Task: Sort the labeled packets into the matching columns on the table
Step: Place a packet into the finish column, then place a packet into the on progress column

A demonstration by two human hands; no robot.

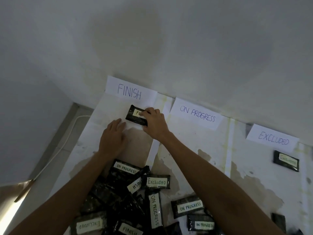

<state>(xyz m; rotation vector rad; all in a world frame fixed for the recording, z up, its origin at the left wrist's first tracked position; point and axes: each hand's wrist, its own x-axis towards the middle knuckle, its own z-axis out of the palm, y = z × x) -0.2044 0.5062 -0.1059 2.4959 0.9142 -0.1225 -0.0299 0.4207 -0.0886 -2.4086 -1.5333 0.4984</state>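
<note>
A dark packet (134, 117) with a pale label starting "FI" lies in the FINISH column, just below the white FINISH sign (129, 93). My right hand (155, 123) grips its right end, fingers over the label. My left hand (112, 137) rests flat on the table left of and below the packet, holding nothing. The ON PROGRESS sign (197, 115) and EXCLUDED sign (273, 140) head the other columns. One EXCLUDED packet (286, 161) lies under its sign. A heap of several mixed labeled packets (128, 195) sits at the near edge between my arms.
The table (191, 146) is covered in stained white paper strips and backs onto a white wall. A white cable (64, 143) runs along the floor at the left. Loose ON PROGRESS packets (189, 206) lie near my right forearm.
</note>
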